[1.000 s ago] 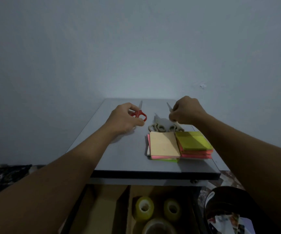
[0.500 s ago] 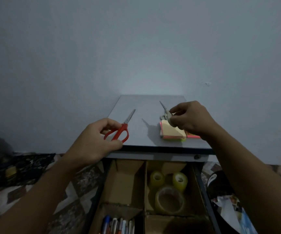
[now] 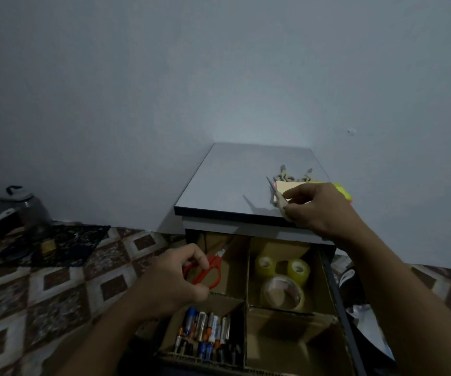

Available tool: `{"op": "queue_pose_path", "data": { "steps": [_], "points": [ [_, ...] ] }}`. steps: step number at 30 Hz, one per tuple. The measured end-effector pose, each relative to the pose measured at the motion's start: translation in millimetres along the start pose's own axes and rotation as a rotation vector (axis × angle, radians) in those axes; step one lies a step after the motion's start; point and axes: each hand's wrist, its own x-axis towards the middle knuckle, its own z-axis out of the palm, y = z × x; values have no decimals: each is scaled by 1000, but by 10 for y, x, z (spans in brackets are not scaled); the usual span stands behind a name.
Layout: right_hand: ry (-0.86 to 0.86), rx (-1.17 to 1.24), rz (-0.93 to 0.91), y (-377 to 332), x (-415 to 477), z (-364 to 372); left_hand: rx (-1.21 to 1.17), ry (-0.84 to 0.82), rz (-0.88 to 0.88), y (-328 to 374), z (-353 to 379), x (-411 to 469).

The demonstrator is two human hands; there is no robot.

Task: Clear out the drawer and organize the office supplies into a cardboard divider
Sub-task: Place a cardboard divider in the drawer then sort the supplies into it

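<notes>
Left hand point(image 3: 172, 283), fingers curled through the loops of the red scissors point(image 3: 211, 269), holds them over the far-left compartment of the cardboard divider point(image 3: 278, 312), blades pointing away toward the cabinet; whether the tips touch the cardboard cannot be told. Right hand point(image 3: 321, 210) pinches a pair of pale-handled scissors point(image 3: 279, 200) by the handle above the front right corner of the cabinet top point(image 3: 232, 180), blade raised and slanting to the rear left (its shadow falls on the surface beside it). Behind this hand, along the right edge of the top, lie a stack of sticky notes point(image 3: 286, 187) and a yellow pad point(image 3: 342, 191), with more pale-handled scissors point(image 3: 284, 175) just beyond them. The divider sits in the open drawer point(image 3: 338, 299) below the top: far-right compartment, three tape rolls point(image 3: 298, 268); near-left compartment, pens and markers point(image 3: 208, 329) lying side by side. Patterned floor point(image 3: 56, 289) at left.
</notes>
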Motion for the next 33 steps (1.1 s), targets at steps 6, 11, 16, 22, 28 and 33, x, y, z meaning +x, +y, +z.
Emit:
{"op": "queue_pose_path", "data": {
  "steps": [6,11,16,22,28,33],
  "points": [
    [-59,6,-5,92,-59,67,43,2,-4,-172,129,95],
    [-80,-30,-11,171,-70,167,106,-88,-87,-218,213,414],
    [-123,-17,5,256,-77,214,205,-305,-185,-190,169,649],
    [-147,-27,25,319,-105,281,314,-375,-179,-189,165,793],
    [-159,-55,44,359,-118,293,369,-395,-179,-222,268,891],
    [-172,-45,63,389,-136,322,445,-384,-168,-308,255,896]
  ]
}}
